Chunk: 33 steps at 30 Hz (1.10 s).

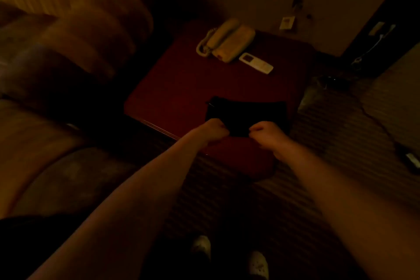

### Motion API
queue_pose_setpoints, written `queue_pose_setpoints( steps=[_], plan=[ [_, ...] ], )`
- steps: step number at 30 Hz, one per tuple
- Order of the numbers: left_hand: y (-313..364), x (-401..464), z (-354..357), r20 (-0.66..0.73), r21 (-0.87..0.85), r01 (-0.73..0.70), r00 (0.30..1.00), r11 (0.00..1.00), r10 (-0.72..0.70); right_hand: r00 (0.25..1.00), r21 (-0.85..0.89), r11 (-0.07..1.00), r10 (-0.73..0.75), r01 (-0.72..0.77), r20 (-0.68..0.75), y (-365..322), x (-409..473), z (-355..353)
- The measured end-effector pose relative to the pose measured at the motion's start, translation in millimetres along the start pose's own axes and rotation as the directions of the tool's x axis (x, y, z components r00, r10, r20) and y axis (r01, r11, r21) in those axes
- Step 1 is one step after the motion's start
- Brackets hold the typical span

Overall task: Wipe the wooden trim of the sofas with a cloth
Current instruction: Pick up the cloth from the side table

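Over the dark red desk [172, 88], both hands are pinching a black cloth [247, 113].

Left hand [214, 130] and right hand [264, 133] are curling into fists on the cloth's near edge, one at each side, with the rest of it lying spread on the desk's near corner. Farther back a pale telephone [227, 41] is sitting with a white remote [255, 63] just beside it. To the left a tan sofa [75, 36] is lying dim and blurred, its wooden trim too dark to make out.
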<state>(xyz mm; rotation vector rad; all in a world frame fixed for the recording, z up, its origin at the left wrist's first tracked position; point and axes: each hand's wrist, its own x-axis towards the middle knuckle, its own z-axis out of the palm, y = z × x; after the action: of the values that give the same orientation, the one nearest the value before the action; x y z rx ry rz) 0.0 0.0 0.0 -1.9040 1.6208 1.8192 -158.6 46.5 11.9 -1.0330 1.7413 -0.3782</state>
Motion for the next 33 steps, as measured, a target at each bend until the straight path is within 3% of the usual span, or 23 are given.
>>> queue_pose_setpoints(
  steps=[4, 8, 11, 14, 18, 21, 27, 33],
  plan=[
    [-39.2, 81.7, 2.0, -0.156, -0.092, 0.078, 0.983, 0.993, -0.092, 1.0, -0.037, 0.999, 0.009, -0.008, 0.014, 40.0, 60.3, 23.1],
    [-69.7, 152.5, -5.4, -0.421, -0.187, 0.167, 0.877, 0.968, -0.233, 1.0, 0.024, 1.0, -0.002, 0.002, -0.019, 72.2, 120.0, 40.0],
    [-77.8, 186.5, -8.2, -0.496, -0.229, 0.099, 0.844, 0.968, -0.204, 0.999, 0.056, 0.998, -0.001, 0.004, -0.051, 87.4, 150.9, 50.6],
    [-69.6, 199.3, -0.6, -0.449, -0.397, -0.025, 0.878, 0.918, -0.17, 0.998, 0.097, 0.995, -0.002, 0.008, -0.07, 92.2, 166.6, 60.8],
    [-41.6, 172.7, 1.6, -0.319, -0.589, -0.053, 0.932, 0.806, -0.171, 0.998, 0.116, 0.993, 0.012, -0.006, -0.055, 78.0, 155.9, 61.0],
    [-18.2, 130.3, -7.8, -0.304, -0.666, -0.114, 0.944, 0.738, -0.128, 0.999, 0.187, 0.982, 0.018, -0.011, -0.036, 55.3, 127.1, 47.9],
    [35.2, 4.2, -24.0, -0.34, -0.539, -0.169, 0.94, 0.825, -0.03, 1.0, 0.374, 0.927, 0.003, 0.004, -0.016, -9.6, 34.1, 19.8],
    [60.4, -124.0, -48.5, -0.458, -0.132, -0.167, 0.884, 0.977, 0.089, 0.976, 0.515, 0.841, 0.069, -0.168, 0.206, -81.4, -62.7, 34.8]
  ],
)
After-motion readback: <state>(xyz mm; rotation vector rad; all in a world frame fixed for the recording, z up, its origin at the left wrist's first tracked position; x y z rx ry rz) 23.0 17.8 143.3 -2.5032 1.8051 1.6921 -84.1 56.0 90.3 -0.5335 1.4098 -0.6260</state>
